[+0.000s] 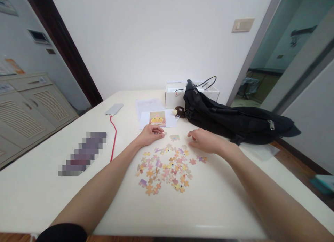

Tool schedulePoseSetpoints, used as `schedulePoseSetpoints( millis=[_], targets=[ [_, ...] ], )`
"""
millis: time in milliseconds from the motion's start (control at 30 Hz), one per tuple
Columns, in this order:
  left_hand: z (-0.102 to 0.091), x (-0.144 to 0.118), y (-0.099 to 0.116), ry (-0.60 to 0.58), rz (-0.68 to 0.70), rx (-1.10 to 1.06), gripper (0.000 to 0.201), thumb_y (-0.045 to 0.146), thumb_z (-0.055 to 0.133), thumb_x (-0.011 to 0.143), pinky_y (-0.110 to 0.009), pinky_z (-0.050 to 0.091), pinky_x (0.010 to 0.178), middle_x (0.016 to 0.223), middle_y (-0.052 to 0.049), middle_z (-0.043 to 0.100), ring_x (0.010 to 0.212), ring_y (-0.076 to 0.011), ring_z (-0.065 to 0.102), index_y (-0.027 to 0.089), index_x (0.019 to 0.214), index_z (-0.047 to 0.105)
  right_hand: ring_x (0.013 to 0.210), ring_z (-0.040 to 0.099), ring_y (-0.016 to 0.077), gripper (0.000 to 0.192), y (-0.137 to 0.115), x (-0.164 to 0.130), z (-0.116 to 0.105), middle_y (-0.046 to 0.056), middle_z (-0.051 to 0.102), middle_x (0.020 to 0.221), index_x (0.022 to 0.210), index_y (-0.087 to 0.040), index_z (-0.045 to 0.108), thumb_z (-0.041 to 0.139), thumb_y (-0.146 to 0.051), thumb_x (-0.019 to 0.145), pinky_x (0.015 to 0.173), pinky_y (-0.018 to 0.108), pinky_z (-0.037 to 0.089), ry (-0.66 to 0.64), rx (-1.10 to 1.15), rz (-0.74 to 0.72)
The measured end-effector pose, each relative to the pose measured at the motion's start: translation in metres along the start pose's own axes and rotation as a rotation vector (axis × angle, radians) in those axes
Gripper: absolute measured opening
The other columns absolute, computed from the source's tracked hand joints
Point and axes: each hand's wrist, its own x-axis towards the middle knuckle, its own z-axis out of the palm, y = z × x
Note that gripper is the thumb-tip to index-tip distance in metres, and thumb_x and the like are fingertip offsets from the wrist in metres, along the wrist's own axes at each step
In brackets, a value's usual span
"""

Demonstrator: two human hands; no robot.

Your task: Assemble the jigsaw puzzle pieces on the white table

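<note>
Head view: loose puzzle pieces (pixel 167 172) heaped mid-counter (pixel 216 200), between the two forearms, many overlapping, can't count reliably. One small flat block (pixel 174 138) sits beyond the pile, between the hands. Left hand (pixel 150 134): fingers curled, tips at one pale piece (pixel 165 133); pinching or just touching, can't tell. Right hand (pixel 203 140): half-curled, thumb and forefinger apart, to the right of the block.

Text: labels on cabinet (pixel 33 99) and print on white box (pixel 173 100) too small to read.

Edges/room: near counter edge runs along the bottom, pile well back from it; wide strip of surface between. Right forearm stands apart from the pile; black bag (pixel 221 115) bounds the far right side.

Counts: one picture (pixel 157 119) with yellow figures, on white paper; one white slab-like device (pixel 114 109), one red cable (pixel 113 144) joined to it; one pixelated patch (pixel 82 155) at left.
</note>
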Motion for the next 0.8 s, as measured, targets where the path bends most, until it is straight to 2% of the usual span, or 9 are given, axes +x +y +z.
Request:
schedulePoseSetpoints(
  millis=[267,800],
  targets=[
    [0.0019,0.0012,-0.0086,0.034,-0.03,-0.012,0.034,0.043,0.074,0.071,-0.03,0.047,0.074,0.09,-0.007,0.072,0.085,-0.0215,0.061,0.015,0.092,0.077,0.099,0.067,0.0272,0.034,0.0012,0.0004,0.0021,0.016,0.07,0.112,0.116,-0.012,0.067,0.056,-0.024,0.086,0.079,0.03,0.048,0.016,-0.006,-0.005],
    [0.0018,0.0016,-0.0055,0.039,0.011,-0.003,0.033,0.047,0.071,0.07,-0.027,0.041,0.063,0.075,-0.005,0.07,0.069,-0.0164,0.055,0.015,0.078,0.076,0.099,0.066,0.0264,0.036,-0.001,-0.0005,-0.0012,0.017,0.069,0.114,0.119,-0.01,0.065,0.055,-0.026,0.088,0.08,0.029,0.047,-0.02,-0.012,-0.001]
  ],
)
